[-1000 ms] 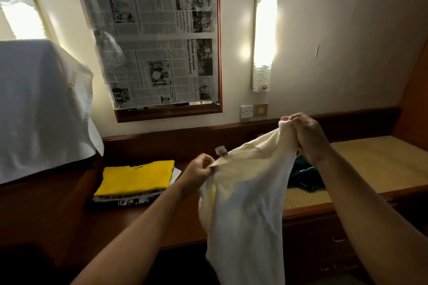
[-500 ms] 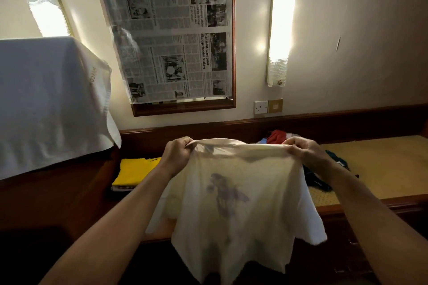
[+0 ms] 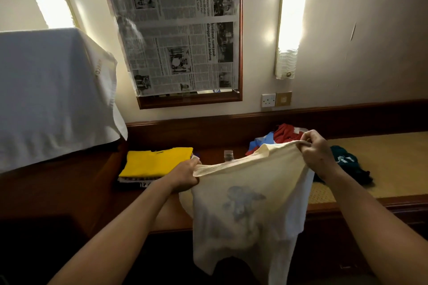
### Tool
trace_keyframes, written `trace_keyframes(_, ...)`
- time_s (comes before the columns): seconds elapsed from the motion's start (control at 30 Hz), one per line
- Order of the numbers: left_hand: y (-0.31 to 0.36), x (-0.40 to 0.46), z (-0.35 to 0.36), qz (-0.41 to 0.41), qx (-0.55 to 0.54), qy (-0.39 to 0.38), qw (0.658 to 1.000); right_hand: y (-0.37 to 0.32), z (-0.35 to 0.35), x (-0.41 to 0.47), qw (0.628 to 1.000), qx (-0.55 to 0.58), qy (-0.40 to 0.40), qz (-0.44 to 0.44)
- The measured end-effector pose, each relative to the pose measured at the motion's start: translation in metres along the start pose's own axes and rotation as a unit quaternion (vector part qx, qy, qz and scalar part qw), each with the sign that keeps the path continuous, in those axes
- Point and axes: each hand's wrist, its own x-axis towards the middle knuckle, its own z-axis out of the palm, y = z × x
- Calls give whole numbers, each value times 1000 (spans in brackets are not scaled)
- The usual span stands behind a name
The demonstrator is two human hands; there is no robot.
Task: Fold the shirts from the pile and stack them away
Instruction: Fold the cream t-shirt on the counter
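Observation:
I hold a cream shirt [image 3: 245, 210] up in front of me by its top edge; a faint bluish print shows through the cloth. My left hand [image 3: 185, 176] grips the left end and my right hand [image 3: 317, 152] grips the right end, a little higher. The shirt hangs down over the front edge of the wooden counter [image 3: 97, 183]. Behind it lies the loose pile: a red and blue shirt [image 3: 281, 135] and a dark teal shirt [image 3: 347, 164]. A folded stack topped by a yellow shirt [image 3: 157, 161] sits at the left.
A white cloth [image 3: 51, 92] drapes over something tall at the far left. A newspaper-covered mirror [image 3: 183, 30] and two wall lamps hang above. A woven tan mat [image 3: 393, 162] covers the counter's right part. A small clear item [image 3: 228, 154] stands behind the shirt.
The shirt went from bunched to spread wide between my hands. Since half a second ago my left hand dropped lower and my right hand rose slightly, tilting the top edge.

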Motion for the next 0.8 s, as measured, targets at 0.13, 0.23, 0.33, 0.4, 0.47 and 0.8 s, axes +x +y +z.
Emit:
trace_keyframes(0.13,-11,3,12,-36,9,13,999,25,4,2,999,-29,5,21)
trace_keyframes(0.23,-16,5,21,-58,-38,7,998,43,7,0,998,-53,-4,44)
trace_keyframes(0.33,-23,8,33,-98,-101,39,989,61,10,-2,996,-65,-25,54)
trace_keyframes(0.4,-25,11,41,-129,-140,78,979,71,11,-2,995,-74,-47,54)
trace_keyframes(0.47,-20,15,51,-154,-165,116,967,80,15,1,993,-87,-66,50)
trace_keyframes(0.8,-23,54,99,-265,-182,299,898,115,52,36,988,-94,-92,85)
